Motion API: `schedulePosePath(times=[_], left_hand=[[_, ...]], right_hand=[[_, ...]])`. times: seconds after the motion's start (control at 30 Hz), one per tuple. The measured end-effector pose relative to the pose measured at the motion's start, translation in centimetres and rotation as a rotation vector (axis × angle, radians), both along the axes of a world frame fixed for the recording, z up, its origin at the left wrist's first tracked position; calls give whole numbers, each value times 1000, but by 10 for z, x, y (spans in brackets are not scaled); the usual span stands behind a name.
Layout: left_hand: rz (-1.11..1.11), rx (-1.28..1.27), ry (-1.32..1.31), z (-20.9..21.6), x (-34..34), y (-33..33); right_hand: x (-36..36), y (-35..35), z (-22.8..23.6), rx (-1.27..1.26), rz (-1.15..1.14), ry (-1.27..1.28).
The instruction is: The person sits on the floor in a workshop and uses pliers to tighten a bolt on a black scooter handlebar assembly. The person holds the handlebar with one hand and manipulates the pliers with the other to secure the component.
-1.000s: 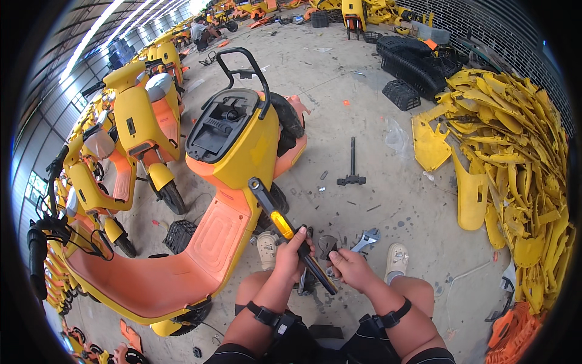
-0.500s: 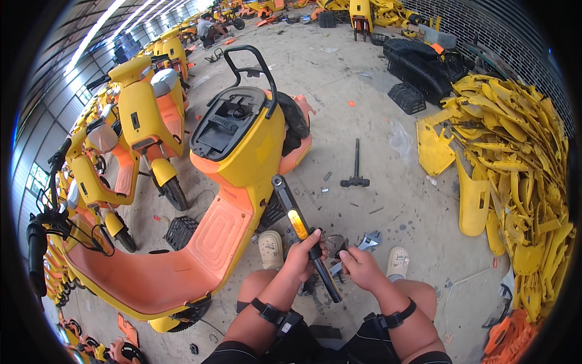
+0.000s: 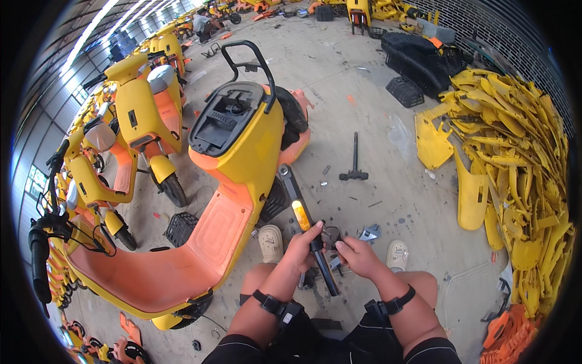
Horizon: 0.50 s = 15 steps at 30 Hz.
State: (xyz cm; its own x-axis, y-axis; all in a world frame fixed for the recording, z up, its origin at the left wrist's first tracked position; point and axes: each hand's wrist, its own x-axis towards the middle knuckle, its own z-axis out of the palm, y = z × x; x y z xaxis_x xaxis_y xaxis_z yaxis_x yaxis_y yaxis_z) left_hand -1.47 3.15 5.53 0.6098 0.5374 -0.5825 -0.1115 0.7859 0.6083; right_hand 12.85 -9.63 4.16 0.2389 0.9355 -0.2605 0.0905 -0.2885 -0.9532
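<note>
My left hand (image 3: 304, 245) is wrapped round a black metal tube (image 3: 296, 197) with a ring-shaped upper end and a yellow band. The tube slants from upper left to lower right in front of me. Close to it, my right hand (image 3: 357, 253) pinches a small dark part (image 3: 332, 238); its exact kind is too small to tell. An adjustable wrench (image 3: 369, 233) lies on the floor just beyond my right hand. To the left stands a yellow and orange scooter (image 3: 236, 164) with its seat off and the compartment showing.
A black T-shaped metal part (image 3: 354, 168) lies on the floor ahead. Yellow body panels (image 3: 509, 158) are heaped on the right, with orange pieces (image 3: 509, 333) below. Black crates (image 3: 405, 91) sit at the far right. More yellow scooters (image 3: 136, 112) line the left; a person (image 3: 204, 25) crouches far back.
The tube has shifted slightly right and stands a little steeper. My right hand has moved slightly left and up, nearer to the tube.
</note>
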Motion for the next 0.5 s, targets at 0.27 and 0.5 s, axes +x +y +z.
schedulePosePath(times=[0.27, 0.5], left_hand=[[24, -19, -84, -16, 5, 15], [-86, 18, -13, -23, 11, 17]], right_hand=[[6, 10, 5, -5, -73, 97], [17, 20, 19, -6, -15, 27]])
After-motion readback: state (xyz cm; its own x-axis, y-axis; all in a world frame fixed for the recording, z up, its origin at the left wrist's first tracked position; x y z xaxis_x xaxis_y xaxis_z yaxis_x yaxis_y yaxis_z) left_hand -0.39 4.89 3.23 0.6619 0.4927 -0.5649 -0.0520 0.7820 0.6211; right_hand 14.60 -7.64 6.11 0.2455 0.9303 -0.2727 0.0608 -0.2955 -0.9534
